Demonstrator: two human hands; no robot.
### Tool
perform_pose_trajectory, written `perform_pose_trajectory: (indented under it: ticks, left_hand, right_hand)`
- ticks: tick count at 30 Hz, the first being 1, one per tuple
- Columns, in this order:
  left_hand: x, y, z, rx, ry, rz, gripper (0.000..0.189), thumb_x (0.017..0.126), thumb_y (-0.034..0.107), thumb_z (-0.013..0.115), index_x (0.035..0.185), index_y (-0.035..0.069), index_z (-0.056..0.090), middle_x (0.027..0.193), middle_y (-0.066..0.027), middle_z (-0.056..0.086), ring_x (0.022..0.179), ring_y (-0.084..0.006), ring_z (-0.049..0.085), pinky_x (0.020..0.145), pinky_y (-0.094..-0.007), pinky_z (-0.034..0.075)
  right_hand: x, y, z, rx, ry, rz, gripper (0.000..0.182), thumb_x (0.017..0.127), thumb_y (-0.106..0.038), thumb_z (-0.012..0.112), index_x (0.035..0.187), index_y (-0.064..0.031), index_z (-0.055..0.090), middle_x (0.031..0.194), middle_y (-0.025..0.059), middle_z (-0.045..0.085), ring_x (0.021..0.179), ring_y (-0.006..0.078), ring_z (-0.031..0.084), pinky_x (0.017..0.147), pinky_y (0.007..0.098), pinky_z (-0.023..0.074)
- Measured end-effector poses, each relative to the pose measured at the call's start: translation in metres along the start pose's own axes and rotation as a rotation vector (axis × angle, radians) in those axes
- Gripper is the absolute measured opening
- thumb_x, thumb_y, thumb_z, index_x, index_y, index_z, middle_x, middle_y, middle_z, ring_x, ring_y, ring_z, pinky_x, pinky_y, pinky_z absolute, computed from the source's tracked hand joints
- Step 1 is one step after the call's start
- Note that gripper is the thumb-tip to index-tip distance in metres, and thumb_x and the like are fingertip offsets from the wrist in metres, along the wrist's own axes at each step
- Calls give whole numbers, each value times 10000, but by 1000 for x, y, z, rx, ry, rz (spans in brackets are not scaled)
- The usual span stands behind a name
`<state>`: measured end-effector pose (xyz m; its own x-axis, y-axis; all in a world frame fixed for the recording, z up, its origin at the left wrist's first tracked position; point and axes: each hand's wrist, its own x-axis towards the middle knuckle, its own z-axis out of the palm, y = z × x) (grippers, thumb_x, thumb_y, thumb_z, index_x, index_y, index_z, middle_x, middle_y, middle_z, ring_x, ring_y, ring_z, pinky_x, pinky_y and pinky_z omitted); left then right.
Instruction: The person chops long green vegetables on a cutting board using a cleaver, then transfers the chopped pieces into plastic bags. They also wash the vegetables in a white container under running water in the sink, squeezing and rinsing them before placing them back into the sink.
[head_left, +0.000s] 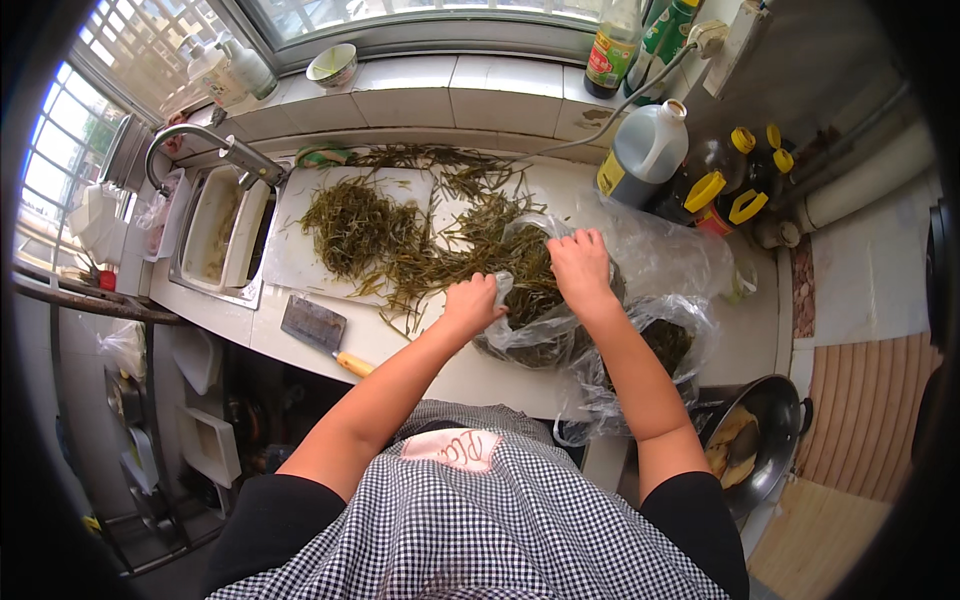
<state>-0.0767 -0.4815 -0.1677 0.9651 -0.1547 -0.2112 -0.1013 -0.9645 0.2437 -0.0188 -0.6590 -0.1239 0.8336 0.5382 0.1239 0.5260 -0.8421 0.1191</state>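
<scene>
My left hand (474, 301) grips the near-left rim of a clear plastic bag (536, 334). On its far-right rim, my right hand (581, 264) has hold of the same film. The mouth of the bag gapes between both hands, and dark green shredded greens, perhaps seaweed strips (525, 281), fill it. More strips spread leftward over the counter onto a white cutting board (289, 259), where a tangled heap (356, 232) lies. A cleaver (315, 322) with a wooden handle rests in front of the board. Beside my right forearm sits a second clear bag (694, 322) with dark greens inside.
A sink (259, 292) with a faucet (251, 161) is at the left. Along the back right stand a large jug (645, 154) of dark liquid and yellow-capped bottles (709, 169). A wok (776, 442) sits near my right elbow. A power cable (607, 127) crosses the back.
</scene>
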Motion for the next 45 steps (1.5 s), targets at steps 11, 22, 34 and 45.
perform_pose_trajectory:
  ticks: [11,22,34,45]
  left_hand:
    - [-29,-24,-37,-1477,-35,-335,59,850,112,540,832,62,513,769,-7,578,698,-81,532,646,-236,456]
    - [-35,2,-95,-1534,32,-25,99,861,151,545,861,56,517,798,-29,610,750,-77,554,692,-222,434]
    - [-46,-4,-85,-1367,42,55,115,869,91,515,965,29,524,809,-20,587,794,-86,551,741,-230,437]
    - [-20,-10,-117,-616,-2,148,473,793,288,608,1149,8,474,1124,-188,485,1014,-281,519,854,-356,433]
  right_hand:
    - [9,77,-50,2042,80,461,188,862,-161,551,1005,-39,545,748,-15,514,602,33,462,522,165,389]
    - [-29,125,-116,2067,553,451,238,818,-100,600,1037,-34,533,675,-15,501,482,18,323,468,163,279]
    - [-68,119,-122,1819,800,461,278,785,-55,601,1046,-10,515,741,-5,531,475,8,325,437,146,250]
    - [-89,108,-108,863,171,682,155,732,-108,633,816,20,611,704,91,579,610,129,503,583,258,404]
